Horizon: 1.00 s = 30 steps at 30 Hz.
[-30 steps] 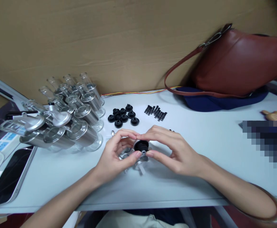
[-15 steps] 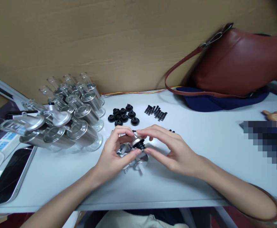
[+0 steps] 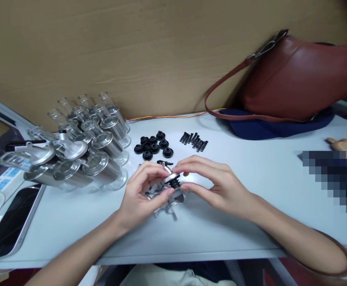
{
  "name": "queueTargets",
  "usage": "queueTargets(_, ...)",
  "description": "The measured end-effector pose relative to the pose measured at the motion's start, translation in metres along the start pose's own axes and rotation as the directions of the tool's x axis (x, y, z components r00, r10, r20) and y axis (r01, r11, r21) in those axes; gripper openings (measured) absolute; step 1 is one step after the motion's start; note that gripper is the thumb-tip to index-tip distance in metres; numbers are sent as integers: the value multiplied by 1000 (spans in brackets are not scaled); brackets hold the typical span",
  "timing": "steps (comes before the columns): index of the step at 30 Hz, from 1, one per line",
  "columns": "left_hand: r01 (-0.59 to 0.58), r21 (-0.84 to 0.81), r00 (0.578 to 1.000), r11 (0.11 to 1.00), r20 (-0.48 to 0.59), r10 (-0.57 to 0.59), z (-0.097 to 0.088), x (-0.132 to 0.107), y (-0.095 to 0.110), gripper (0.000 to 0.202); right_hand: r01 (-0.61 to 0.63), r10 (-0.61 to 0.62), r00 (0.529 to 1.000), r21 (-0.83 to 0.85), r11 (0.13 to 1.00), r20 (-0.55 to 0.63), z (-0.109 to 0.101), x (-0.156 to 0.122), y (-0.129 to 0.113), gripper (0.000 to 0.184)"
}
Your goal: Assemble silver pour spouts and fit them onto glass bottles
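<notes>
Between my hands is a silver bottle stopper with a black ribbed rubber plug below its metal cap and a black lever at its top. My left hand pinches it from the left, thumb low and index finger at the cap. From the other side my right hand grips the cap and plug with thumb and fingertips. Beneath them lie several silver metal parts, partly hidden by the fingers. Just beyond are a cluster of black rubber plugs and a row of small black levers.
Glass bottles with metal sleeves stand at the left, two silver stoppers on top. A phone and a power strip lie left. A brown bag rests on a navy cap. Another person's hand is at far right.
The stopper has tilted more upright in my fingers, and its black lever now shows above them. Both hands stay in nearly the same place.
</notes>
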<state>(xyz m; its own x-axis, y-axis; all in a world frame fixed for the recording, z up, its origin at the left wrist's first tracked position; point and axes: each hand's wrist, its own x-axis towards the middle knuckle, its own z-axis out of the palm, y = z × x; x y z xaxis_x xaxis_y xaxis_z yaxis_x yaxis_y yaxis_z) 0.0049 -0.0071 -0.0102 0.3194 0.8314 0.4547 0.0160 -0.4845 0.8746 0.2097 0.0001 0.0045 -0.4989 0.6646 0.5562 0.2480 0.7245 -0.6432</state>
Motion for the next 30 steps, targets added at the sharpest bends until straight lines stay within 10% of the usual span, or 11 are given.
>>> queueTargets(8,-159,249,987,955,40,154,-6,-1,-1,30,-14,14,1000,-15,1000,22,1,0,-1,23)
queueTargets(16,-502,644,833,577,181,522,-23,13,13,20,62,-68,997,-135,989,-41,-2,0,1,23)
queueTargets(20,-400,759,723,514,-83,686,-54,6,25,29,57,-81,988,-177,983,-132,-2,-1,1,19)
queueTargets(24,-174,776,347,606,-528,775,-103,-13,37,28,39,-69,980,-162,986,-184,0,-1,-2,21)
queueTargets(26,18,566,354,824,-774,524,-130,-21,40,33,63,-93,979,-160,985,-183,0,0,-5,21)
queueTargets(30,177,356,489,917,-841,232,-172,-23,34,31,84,-111,988,-227,970,-109,-1,1,-10,32)
